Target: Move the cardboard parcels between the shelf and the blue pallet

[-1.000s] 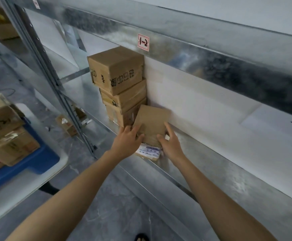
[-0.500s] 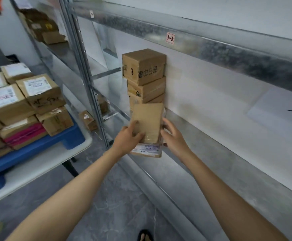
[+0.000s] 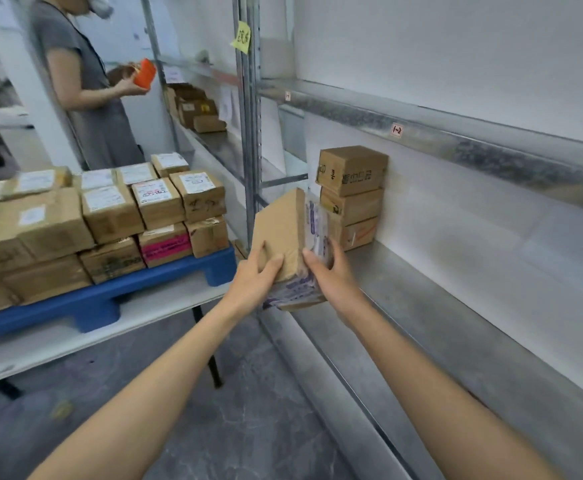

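Observation:
I hold a flat cardboard parcel with a printed label on its side, tilted in the air at the front edge of the metal shelf. My left hand grips its left lower corner and my right hand grips its right side. Behind it a stack of three cardboard boxes stands on the shelf against the white wall. To the left, the blue pallet carries several labelled cardboard parcels in two layers.
The pallet sits on a white table with black legs. A steel shelf upright stands between pallet and shelf. A person in grey stands at the back left holding an orange object. More boxes lie on a farther shelf.
Both hands have lifted the parcel off the shelf and carried it left and outward, turning it on edge. My view has swung left, bringing the pallet and the other person into sight.

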